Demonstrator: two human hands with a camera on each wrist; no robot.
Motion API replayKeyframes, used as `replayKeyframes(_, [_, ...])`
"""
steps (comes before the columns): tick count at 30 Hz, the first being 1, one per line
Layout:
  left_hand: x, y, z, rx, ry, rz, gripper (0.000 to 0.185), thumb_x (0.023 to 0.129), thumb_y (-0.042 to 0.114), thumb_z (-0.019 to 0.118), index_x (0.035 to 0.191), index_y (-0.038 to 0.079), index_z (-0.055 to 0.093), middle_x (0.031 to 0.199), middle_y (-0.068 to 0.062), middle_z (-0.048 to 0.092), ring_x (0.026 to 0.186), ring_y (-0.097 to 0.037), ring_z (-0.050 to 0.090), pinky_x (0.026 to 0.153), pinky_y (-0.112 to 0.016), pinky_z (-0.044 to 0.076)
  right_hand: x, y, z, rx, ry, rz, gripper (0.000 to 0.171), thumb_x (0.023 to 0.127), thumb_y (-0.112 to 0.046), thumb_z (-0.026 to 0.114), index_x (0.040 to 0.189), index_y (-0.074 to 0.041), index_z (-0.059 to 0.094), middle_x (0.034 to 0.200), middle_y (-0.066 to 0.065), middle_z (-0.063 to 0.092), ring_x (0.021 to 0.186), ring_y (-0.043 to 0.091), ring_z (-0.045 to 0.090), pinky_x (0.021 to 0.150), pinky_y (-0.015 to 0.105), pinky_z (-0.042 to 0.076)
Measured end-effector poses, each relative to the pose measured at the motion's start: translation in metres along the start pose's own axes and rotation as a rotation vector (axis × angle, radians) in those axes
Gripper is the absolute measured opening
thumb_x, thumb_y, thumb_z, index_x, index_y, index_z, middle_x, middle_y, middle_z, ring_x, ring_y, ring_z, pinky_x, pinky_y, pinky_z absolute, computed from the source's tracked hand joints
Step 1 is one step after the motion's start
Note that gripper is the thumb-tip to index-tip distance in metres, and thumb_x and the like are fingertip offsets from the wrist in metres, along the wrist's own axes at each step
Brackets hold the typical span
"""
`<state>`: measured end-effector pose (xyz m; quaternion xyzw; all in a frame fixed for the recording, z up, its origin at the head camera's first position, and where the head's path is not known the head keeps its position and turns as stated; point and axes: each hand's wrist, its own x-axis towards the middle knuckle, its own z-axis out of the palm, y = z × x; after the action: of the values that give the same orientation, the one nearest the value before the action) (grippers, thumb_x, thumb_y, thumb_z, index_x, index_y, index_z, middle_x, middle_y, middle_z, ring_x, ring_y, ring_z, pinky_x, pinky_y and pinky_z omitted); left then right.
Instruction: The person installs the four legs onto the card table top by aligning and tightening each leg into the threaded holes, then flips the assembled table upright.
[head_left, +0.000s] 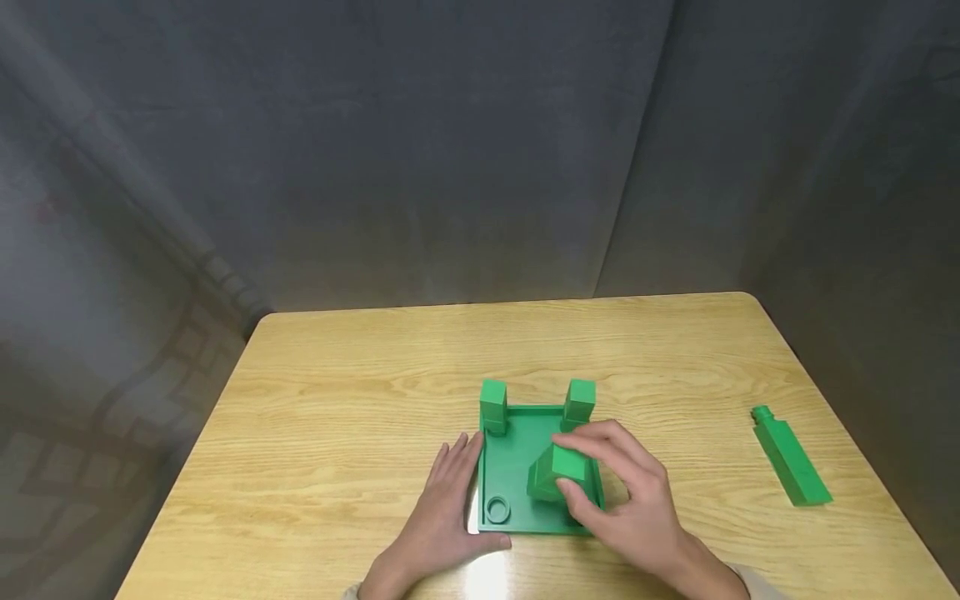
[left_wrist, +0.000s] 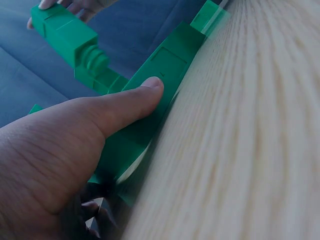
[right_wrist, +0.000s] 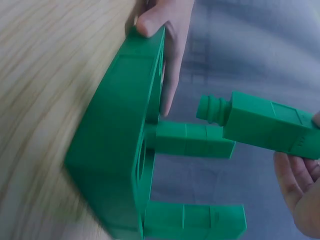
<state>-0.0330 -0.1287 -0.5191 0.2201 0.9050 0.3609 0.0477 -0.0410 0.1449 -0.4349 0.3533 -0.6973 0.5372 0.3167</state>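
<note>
One green leg (right_wrist: 270, 125) hangs tilted, threaded end (right_wrist: 213, 110) downward, above the base (head_left: 520, 462) | fingers of our right hand (head_left: 637, 500) pinch it; those of our left hand (head_left: 441, 518) lie straight along the base | we risk cross-threading from tilt, or base slip if bracing slackens.

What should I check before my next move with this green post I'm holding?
1. Left grip against the tray: ok.
2. Far-left post and far-right post standing at their corners: ok.
3. Right grip pinching the held post: ok.
4. Threaded end facing the tray: ok.
5. Threaded end seated: not ok, it's clear of the tray.
6. Exact alignment for seating: cannot tell.
</note>
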Motion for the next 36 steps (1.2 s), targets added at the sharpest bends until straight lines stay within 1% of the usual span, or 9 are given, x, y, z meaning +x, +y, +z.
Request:
replayKeyframes(5, [0.001, 0.0, -0.001, -0.001, -0.017, -0.002, 0.138, 0.078, 0.062, 0.095, 0.179, 0.01, 0.016, 0.183, -0.013, 0.026, 0.171, -0.033, 0.016, 0.14, -0.051, 0.003, 0.001, -0.001, 0.014, 0.022, -0.045, 0.021, 0.041, 0.105, -0.026, 0.079, 0.134, 0.003, 0.074, 0.115, 0.015, 0.071, 0.105, 0.02, 0.068, 0.101, 0.018, 0.057])
replayKeyframes(10, [0.001, 0.0, -0.001, 0.017, -0.014, 0.007, 0.138, 0.078, 0.063, 0.094, 0.179, 0.008, 0.017, 0.183, -0.012, 0.028, 0.171, -0.033, 0.017, 0.14, -0.052, 0.005, 0.003, -0.001, 0.026, 0.054, -0.095, 0.011, 0.049, 0.105, -0.024, 0.079, 0.143, 0.005, 0.067, 0.117, 0.014, 0.072, 0.102, 0.02, 0.068, 0.093, 0.02, 0.059])
replayKeyframes(16, [0.001, 0.001, 0.0, 0.022, -0.001, 0.013, 0.136, 0.079, 0.063, 0.094, 0.178, 0.007, 0.02, 0.182, -0.011, 0.029, 0.171, -0.034, 0.019, 0.14, -0.052, 0.006, 0.001, 0.0, 0.035, 0.083, -0.156, -0.005, 0.053, 0.105, -0.019, 0.08, 0.148, 0.007, 0.063, 0.118, 0.014, 0.073, 0.1, 0.021, 0.07, 0.09, 0.023, 0.062])
replayKeyframes(18, [0.001, 0.001, 0.0, 0.023, 0.007, 0.021, 0.135, 0.079, 0.063, 0.094, 0.178, 0.006, 0.021, 0.182, -0.01, 0.029, 0.171, -0.035, 0.02, 0.14, -0.05, 0.006, 0.0, 0.0, 0.037, 0.081, -0.176, 0.003, 0.053, 0.105, -0.019, 0.08, 0.149, 0.005, 0.063, 0.118, 0.013, 0.073, 0.1, 0.02, 0.071, 0.091, 0.022, 0.062])
replayKeyframes(22, [0.001, 0.001, 0.0, 0.008, -0.003, 0.014, 0.137, 0.078, 0.064, 0.094, 0.178, 0.008, 0.019, 0.184, -0.008, 0.025, 0.172, -0.031, 0.016, 0.14, -0.04, 0.0, -0.004, -0.001, 0.039, 0.059, -0.217, 0.029, 0.052, 0.106, -0.02, 0.079, 0.151, -0.001, 0.063, 0.119, 0.009, 0.074, 0.098, 0.017, 0.07, 0.092, 0.02, 0.061])
replayKeyframes(26, [0.001, -0.001, 0.001, 0.009, -0.009, 0.011, 0.138, 0.077, 0.065, 0.094, 0.178, 0.008, 0.018, 0.185, -0.007, 0.022, 0.172, -0.03, 0.014, 0.139, -0.034, -0.005, -0.007, 0.0, 0.041, 0.039, -0.246, 0.043, 0.047, 0.105, -0.021, 0.079, 0.147, -0.005, 0.067, 0.122, 0.007, 0.074, 0.097, 0.014, 0.069, 0.091, 0.02, 0.061])
replayKeyframes(29, [0.0, -0.001, 0.001, 0.016, -0.004, 0.015, 0.138, 0.077, 0.064, 0.094, 0.178, 0.008, 0.018, 0.185, -0.007, 0.022, 0.172, -0.03, 0.014, 0.139, -0.033, -0.005, -0.008, 0.001, 0.042, 0.038, -0.262, 0.04, 0.043, 0.104, -0.018, 0.081, 0.143, -0.005, 0.07, 0.123, 0.007, 0.074, 0.097, 0.013, 0.069, 0.089, 0.022, 0.063])
replayKeyframes(32, [0.0, -0.001, 0.0, 0.014, -0.012, 0.014, 0.138, 0.078, 0.063, 0.094, 0.179, 0.008, 0.017, 0.185, -0.005, 0.02, 0.172, -0.029, 0.013, 0.138, -0.032, -0.007, -0.01, 0.002, 0.043, 0.026, -0.293, 0.043, 0.044, 0.102, -0.017, 0.083, 0.142, -0.005, 0.071, 0.125, 0.005, 0.073, 0.1, 0.014, 0.07, 0.089, 0.024, 0.064])
replayKeyframes(36, [-0.001, -0.001, 0.001, 0.027, 0.007, 0.046, 0.134, 0.081, 0.062, 0.093, 0.178, 0.007, 0.019, 0.185, -0.006, 0.023, 0.171, -0.032, 0.017, 0.138, -0.029, -0.007, -0.012, 0.002, 0.045, -0.004, -0.331, 0.032, 0.042, 0.102, -0.019, 0.084, 0.14, -0.003, 0.074, 0.126, 0.003, 0.071, 0.105, 0.015, 0.071, 0.092, 0.019, 0.061])
